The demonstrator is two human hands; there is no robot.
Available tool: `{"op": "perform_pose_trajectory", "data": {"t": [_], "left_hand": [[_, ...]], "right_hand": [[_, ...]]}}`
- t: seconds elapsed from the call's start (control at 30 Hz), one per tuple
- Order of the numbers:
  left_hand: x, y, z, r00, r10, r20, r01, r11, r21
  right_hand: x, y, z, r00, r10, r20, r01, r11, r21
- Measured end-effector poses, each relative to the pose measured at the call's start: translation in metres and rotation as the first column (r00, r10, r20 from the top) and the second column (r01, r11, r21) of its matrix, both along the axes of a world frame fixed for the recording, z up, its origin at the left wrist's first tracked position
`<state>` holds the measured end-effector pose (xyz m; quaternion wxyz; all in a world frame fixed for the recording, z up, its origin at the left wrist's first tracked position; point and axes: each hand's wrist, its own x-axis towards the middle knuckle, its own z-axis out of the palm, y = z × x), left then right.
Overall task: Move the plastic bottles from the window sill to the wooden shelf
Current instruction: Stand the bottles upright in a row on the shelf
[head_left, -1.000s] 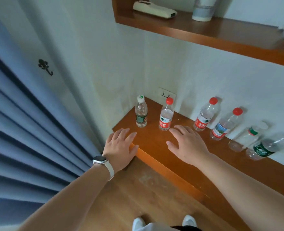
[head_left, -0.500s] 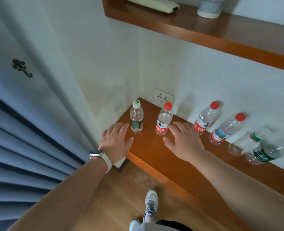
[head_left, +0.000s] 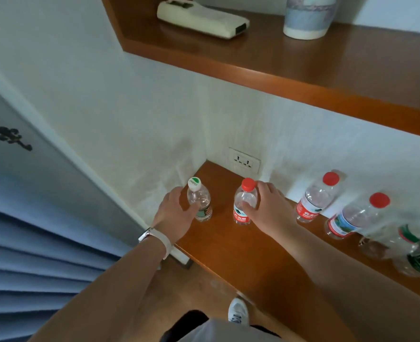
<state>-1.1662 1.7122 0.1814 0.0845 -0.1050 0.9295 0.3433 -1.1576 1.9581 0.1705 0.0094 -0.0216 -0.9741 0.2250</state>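
Your left hand [head_left: 173, 213] is wrapped around the green-and-white-capped bottle [head_left: 199, 201] at the far left of the window sill [head_left: 260, 257], thumb across its front and fingers curled behind, so the grip is closed on its upper body. Your right hand [head_left: 269, 208] is closed on the red-capped bottle [head_left: 244, 202] just beside it, thumb pressed on the clear shoulder above the red label and fingers reaching round the back. Both bottles stand upright on the sill in the corner, long axis vertical, caps pointing up toward you (the wide lens makes them lean a little), and their bases appear to rest on the wood. To the right, along the wall, a second red-capped bottle [head_left: 317, 197] and a third with a blue-and-red label [head_left: 357, 215] also stand on the sill, apart from each other. Farther right two green-labelled bottles [head_left: 416, 250] sit close together near the frame edge, blurred, so you cannot tell exactly how they stand. The wooden shelf [head_left: 302, 67] runs above the sill, holding a cream remote-like device [head_left: 202, 18] lying flat and a pale cup [head_left: 307, 16] standing beside it. A watch [head_left: 154, 236] is strapped on your left wrist.
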Motion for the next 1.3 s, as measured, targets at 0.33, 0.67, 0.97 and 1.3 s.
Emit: {"op": "perform_pose_trajectory", "data": {"t": [0.33,0.67,0.97,1.3], "left_hand": [[-0.035,0.015,-0.023,1.000,-0.010,-0.017,0.013,0.980,0.200],[-0.072,0.011,-0.023,0.968,-0.229,-0.103,0.247,0.941,0.229],[-0.122,0.045,-0.019,0.820,-0.557,-0.128,0.572,0.793,0.211],[-0.139,0.118,-0.007,0.754,-0.622,-0.210,0.656,0.695,0.295]], "right_hand": [[-0.018,-0.012,-0.021,0.989,-0.084,0.121,0.111,0.965,-0.237],[-0.022,-0.013,-0.027,0.944,-0.290,0.156,0.324,0.903,-0.281],[-0.021,0.006,-0.017,0.857,-0.498,0.134,0.514,0.807,-0.291],[-0.038,0.030,-0.007,0.773,-0.609,0.179,0.628,0.693,-0.353]]}}
